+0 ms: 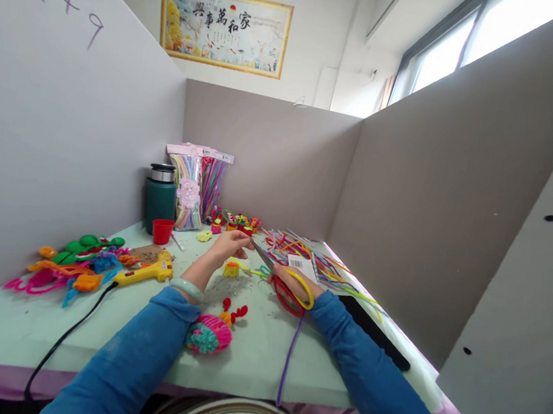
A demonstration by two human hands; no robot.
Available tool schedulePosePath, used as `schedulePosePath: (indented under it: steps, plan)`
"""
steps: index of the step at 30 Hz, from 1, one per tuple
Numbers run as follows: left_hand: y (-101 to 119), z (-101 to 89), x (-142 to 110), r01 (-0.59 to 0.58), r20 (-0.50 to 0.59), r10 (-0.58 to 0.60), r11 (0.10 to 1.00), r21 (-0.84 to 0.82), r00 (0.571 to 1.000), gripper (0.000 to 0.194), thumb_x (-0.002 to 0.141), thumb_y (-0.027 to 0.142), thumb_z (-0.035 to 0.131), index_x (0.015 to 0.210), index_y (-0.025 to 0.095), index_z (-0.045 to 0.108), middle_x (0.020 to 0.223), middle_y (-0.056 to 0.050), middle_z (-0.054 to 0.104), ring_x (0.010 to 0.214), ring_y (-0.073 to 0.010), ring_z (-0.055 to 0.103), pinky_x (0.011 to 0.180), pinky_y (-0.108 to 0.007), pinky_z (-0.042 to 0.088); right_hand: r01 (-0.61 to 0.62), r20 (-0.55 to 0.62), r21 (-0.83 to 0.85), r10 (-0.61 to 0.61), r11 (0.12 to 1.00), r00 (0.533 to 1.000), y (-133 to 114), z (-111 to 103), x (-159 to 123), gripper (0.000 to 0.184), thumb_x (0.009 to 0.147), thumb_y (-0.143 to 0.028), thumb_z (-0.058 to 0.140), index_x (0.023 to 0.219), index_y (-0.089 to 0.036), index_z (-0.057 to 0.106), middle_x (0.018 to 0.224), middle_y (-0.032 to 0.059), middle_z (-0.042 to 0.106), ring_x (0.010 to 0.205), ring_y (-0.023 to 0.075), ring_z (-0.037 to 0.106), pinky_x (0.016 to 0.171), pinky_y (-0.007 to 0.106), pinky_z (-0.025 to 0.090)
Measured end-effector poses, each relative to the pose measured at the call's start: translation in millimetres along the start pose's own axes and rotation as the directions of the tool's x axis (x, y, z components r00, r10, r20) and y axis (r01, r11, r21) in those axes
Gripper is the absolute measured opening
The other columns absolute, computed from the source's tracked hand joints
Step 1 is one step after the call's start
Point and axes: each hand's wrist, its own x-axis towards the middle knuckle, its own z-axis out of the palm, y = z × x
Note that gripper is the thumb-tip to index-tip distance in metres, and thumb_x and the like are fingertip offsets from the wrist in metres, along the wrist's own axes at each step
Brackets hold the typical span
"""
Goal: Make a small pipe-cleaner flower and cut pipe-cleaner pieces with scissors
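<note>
My right hand grips a pair of scissors with red and yellow handles, its blades pointing up and left. Near the blade tips, my left hand is closed in a pinch; whatever its fingers hold is too small to make out. A purple pipe cleaner hangs down below the scissor handles toward the table's front edge. Under my left hand sits a small orange and yellow piece. A pink and teal fuzzy piece with a red and orange top lies beside my left forearm.
On the left are a yellow glue gun, a pile of coloured fuzzy pieces, a red cup and a green bottle. Loose pipe cleaners and a black flat object lie right. Partitions enclose the table.
</note>
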Motion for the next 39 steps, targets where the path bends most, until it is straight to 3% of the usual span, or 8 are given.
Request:
schedulePosePath:
  steps: [39]
  plan:
    - [-0.5, 0.6, 0.7, 0.045, -0.004, -0.045, 0.999, -0.012, 0.999, 0.023, 0.072, 0.03, 0.07, 0.083, 0.014, 0.059, 0.073, -0.006, 0.072, 0.046, -0.0096, 0.057, 0.058, -0.027, 0.052, -0.005, 0.01, -0.035, 0.006, 0.999, 1.0, 0.0, -0.3, 0.0, 0.065, 0.091, -0.065, 0.021, 0.084, -0.014, 0.059, 0.037, -0.0048, 0.043, 0.033, 0.0089, 0.039, 0.042, 0.021, 0.035]
